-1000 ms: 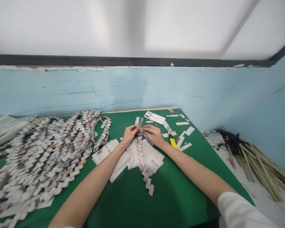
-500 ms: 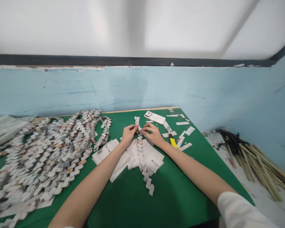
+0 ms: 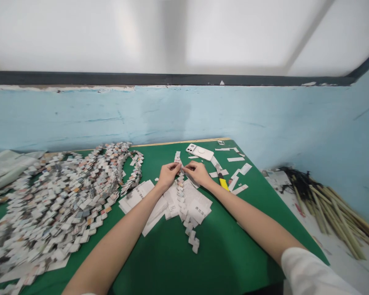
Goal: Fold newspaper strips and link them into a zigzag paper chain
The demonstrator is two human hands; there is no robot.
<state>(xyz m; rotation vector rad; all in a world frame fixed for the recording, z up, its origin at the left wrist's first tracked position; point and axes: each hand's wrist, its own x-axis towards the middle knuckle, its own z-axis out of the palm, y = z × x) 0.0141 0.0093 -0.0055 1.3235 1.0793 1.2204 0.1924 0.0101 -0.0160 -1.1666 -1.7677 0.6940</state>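
Pinching the top of the paper chain [image 3: 181, 192] between thumb and fingers, my left hand [image 3: 167, 176] is closed narrow on it, with a small strip end standing up just beyond my fingertips. My right hand [image 3: 199, 174] meets it from the other side, its thumb and fingers drawn close together at the chain's edge; the spot is too small for me to tell whether they grip the paper. The chain is folded in a zigzag and runs from my fingertips back toward me, over the printed sheets [image 3: 198, 207], its tail end lying on the green table [image 3: 242, 246]. More sheets [image 3: 138, 196] fan out to the left, partly under my left forearm.

Beyond my right hand, a white phone [image 3: 200, 152] lies with its cameras facing up. Nearer, just past my right wrist, is a yellow handle [image 3: 223, 181], with loose paper strips [image 3: 235, 159] scattered around it and farther along the table. On the left, a big heap of zigzag paper chains [image 3: 76, 196] covers much of the table, with folded newspaper [image 3: 6, 168] at its far left side. A light blue wall [image 3: 160, 110] rises behind the table, and long sticks [image 3: 335, 213] lie in a bundle to the right, beyond the table's edge.
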